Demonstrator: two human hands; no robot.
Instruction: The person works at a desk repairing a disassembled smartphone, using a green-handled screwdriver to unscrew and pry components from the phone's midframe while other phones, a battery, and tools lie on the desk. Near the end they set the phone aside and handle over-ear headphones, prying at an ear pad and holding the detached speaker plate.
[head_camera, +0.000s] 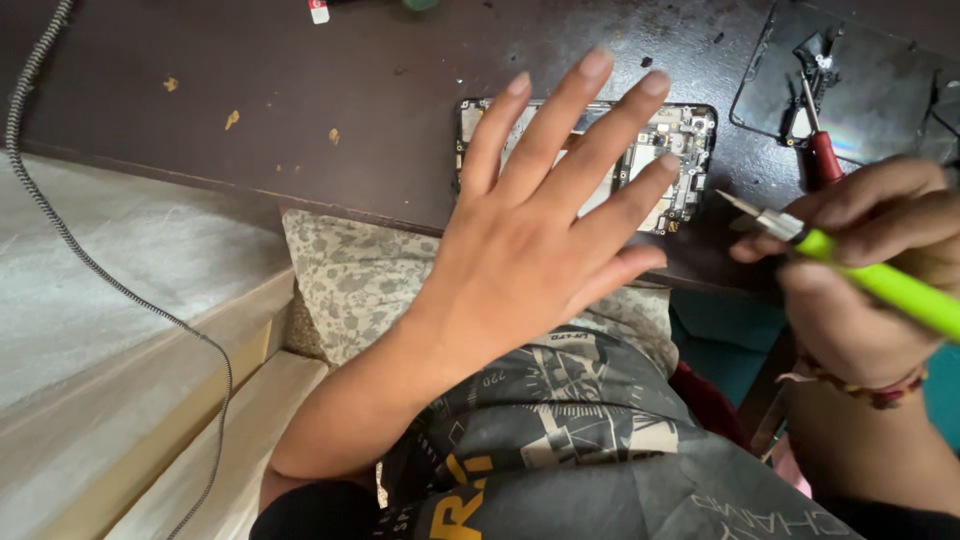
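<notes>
The right hand (870, 270) has its grip clenched around a bright green screwdriver (880, 278), thumb and fingers pinching the metal collar just behind the thin tip, which points left toward the opened phone (680, 150). The green handle runs down and to the right, out past the edge of the view. A red and yellow thread band (868, 388) circles that wrist.

The left hand (545, 215) grasps nothing: its grip is released, palm down, all five fingers spread wide and straight. It hangs over the phone and covers most of it; whether the fingertips touch the phone cannot be told.

The phone lies flat on the dark brown surface (330, 90), near its front edge, back cover off, circuit board and small metal parts showing at its right end, just left of the screwdriver tip. To the right of the phone, farther back, lies a dark flat panel (880, 90), with a red-handled screwdriver (822, 150) resting on it, tip away from the person.

The surface carries small pale chips and specks. A braided grey cable (90, 260) trails down the left side over a pale ledge. Below the surface edge sit a floral patterned cushion (350, 280) and the person's dark printed clothing (560, 440).
</notes>
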